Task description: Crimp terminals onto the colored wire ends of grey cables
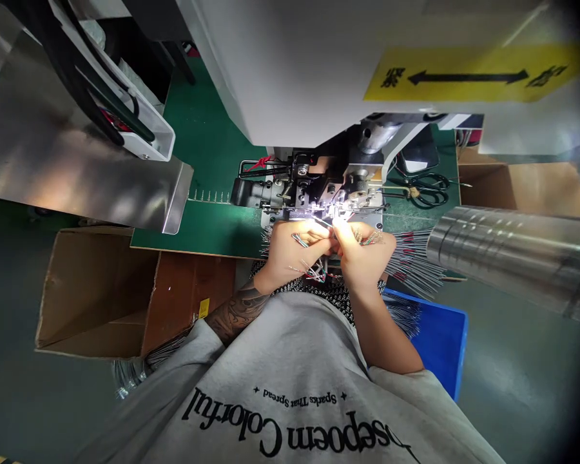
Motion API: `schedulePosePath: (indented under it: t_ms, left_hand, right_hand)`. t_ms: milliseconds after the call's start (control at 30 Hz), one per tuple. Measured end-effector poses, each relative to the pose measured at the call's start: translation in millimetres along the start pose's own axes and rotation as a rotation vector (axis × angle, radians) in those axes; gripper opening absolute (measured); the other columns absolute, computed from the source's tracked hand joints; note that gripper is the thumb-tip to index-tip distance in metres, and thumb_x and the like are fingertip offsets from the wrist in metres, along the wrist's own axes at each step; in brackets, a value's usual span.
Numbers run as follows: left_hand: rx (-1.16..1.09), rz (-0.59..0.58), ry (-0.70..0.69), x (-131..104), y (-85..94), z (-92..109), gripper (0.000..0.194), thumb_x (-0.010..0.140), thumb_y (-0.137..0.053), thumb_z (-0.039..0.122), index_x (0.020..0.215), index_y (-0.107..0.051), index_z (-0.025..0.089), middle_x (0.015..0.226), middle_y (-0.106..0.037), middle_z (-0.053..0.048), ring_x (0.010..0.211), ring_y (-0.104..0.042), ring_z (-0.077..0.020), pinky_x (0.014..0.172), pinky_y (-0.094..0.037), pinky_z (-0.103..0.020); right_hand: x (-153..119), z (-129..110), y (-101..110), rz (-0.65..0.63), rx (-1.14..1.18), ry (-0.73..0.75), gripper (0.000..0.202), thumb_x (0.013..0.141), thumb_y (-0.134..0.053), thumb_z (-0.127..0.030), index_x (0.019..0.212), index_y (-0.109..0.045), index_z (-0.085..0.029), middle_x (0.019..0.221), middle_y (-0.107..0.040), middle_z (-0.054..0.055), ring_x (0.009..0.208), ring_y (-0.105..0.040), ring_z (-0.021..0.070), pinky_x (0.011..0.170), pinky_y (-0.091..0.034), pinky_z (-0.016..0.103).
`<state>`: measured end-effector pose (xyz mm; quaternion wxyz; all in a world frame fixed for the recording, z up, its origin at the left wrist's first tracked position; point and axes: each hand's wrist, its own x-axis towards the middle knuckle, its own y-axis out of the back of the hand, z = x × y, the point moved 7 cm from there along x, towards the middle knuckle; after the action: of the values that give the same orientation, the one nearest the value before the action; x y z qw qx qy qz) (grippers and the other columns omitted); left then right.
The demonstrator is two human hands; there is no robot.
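Both hands meet at the lit head of a crimping machine [336, 183]. My left hand [297, 251] is closed, with several thin wires [299, 241] sticking out around its fingers. Beside it, my right hand [365, 254] is also closed, pinching close to the bright spot; twisted wire ends [370, 238] show above its knuckles. The fingertips almost touch, and the exact wire end between them is too small and bright to make out. A bundle of grey cables [415, 264] with red marks spreads out to the right of my right hand.
A strip of terminals [210, 196] runs across the green table [207, 135] into the machine. Black-handled scissors [428, 191] lie at the right. A metal cylinder [512, 258], a blue bin [444, 341] and cardboard boxes [96, 296] stand around. A metal plate [101, 154] juts in from the left.
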<state>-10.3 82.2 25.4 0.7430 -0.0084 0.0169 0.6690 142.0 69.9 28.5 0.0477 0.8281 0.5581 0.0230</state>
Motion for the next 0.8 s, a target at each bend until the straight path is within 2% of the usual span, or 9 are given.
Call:
schedulePosePath:
  t_ms: [300,500,633,800]
  left_hand:
    - [0.005,0.081,0.030,1.9,0.7,-6.2,0.013,0.081,-0.093,0.020,0.080,-0.081,0.016,0.074,-0.084,-0.006,0.064,-0.080,-0.0190,0.062,-0.062,-0.029]
    - [0.022,0.080,0.031,2.5,-0.4,-10.4,0.013,0.083,-0.092,0.021,0.080,-0.080,0.017,0.076,-0.084,-0.006,0.066,-0.079,-0.0186,0.063,-0.063,-0.030]
    - [0.022,0.072,0.037,3.2,0.0,-11.8,0.015,0.082,-0.093,0.024,0.080,-0.080,0.016,0.075,-0.084,-0.006,0.065,-0.078,-0.0187,0.063,-0.064,-0.030]
    - [0.034,0.024,-0.005,1.9,1.0,-5.1,0.020,0.084,-0.092,0.029,0.075,-0.077,0.018,0.076,-0.083,-0.006,0.065,-0.077,-0.0186,0.063,-0.066,-0.030]
  right_hand:
    - [7.0,-1.5,-3.1,0.026,-0.019,-0.021,0.048,0.088,-0.084,-0.043,0.050,-0.060,-0.028,0.047,-0.058,-0.002,0.045,-0.050,0.0159,0.044,-0.042,0.030]
    - [8.2,-4.3,-2.7,-0.001,-0.046,-0.003,0.044,0.090,-0.080,-0.039,0.051,-0.062,-0.027,0.049,-0.058,-0.002,0.046,-0.052,0.0152,0.046,-0.043,0.029]
    - [7.2,0.0,-2.2,-0.017,-0.040,0.010,0.049,0.092,-0.080,-0.045,0.052,-0.058,-0.027,0.049,-0.055,-0.003,0.047,-0.049,0.0147,0.047,-0.041,0.029]
    - [-1.3,-5.4,0.9,-0.023,0.040,0.110,0.056,0.092,-0.081,-0.054,0.050,-0.056,-0.027,0.048,-0.053,-0.003,0.048,-0.045,0.0143,0.052,-0.045,0.032]
